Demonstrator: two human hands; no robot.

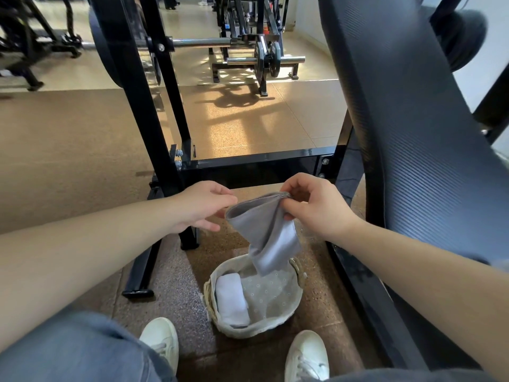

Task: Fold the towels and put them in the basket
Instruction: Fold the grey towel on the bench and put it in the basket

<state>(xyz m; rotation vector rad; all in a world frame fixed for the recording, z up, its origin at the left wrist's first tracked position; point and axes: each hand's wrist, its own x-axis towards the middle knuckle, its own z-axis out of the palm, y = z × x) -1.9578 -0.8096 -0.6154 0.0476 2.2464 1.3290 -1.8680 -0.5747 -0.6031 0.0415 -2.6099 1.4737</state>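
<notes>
Grey towel [264,232], light and limp, hangs folded over the basket [234,330], my right hand [311,208] pinching its stacked top edges, my left hand [201,208] slack beside the fold; support underneath, I reckon.

Your left hand [203,209] meets the grey towel [264,230] at its left edge. Its fingertips slip behind the cloth, so you cannot tell if they grip it. The towel's hanging tip covers part of the far rim of the basket [234,330]. Your left shoe [161,343] and right shoe [307,354] are cut off at the bottom edge. The padded bench [413,133] runs off the top and right. The gym machines [27,37] far back on the left are blurry.
</notes>
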